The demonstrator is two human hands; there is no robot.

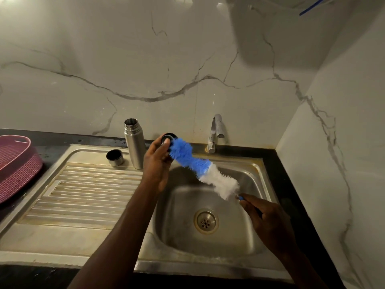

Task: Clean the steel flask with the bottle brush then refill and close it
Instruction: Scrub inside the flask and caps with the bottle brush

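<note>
Nearest, the right hand (268, 217) curls round the brush (200, 170) handle, mostly hidden in the fist, angling the bristles up over the sink (208, 243) so drips fall in. The left hand (158, 161) pinches a small dark cap (167, 138) against the blue tip, probably scrubbing it. Farther left, the flask (134, 142) stands open on the drainboard, a cup (114, 157) beside it.

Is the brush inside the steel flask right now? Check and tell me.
No: the steel flask stands open and untouched on the drainboard, while the bottle brush is scrubbing a small black cap held over the sink.
</note>
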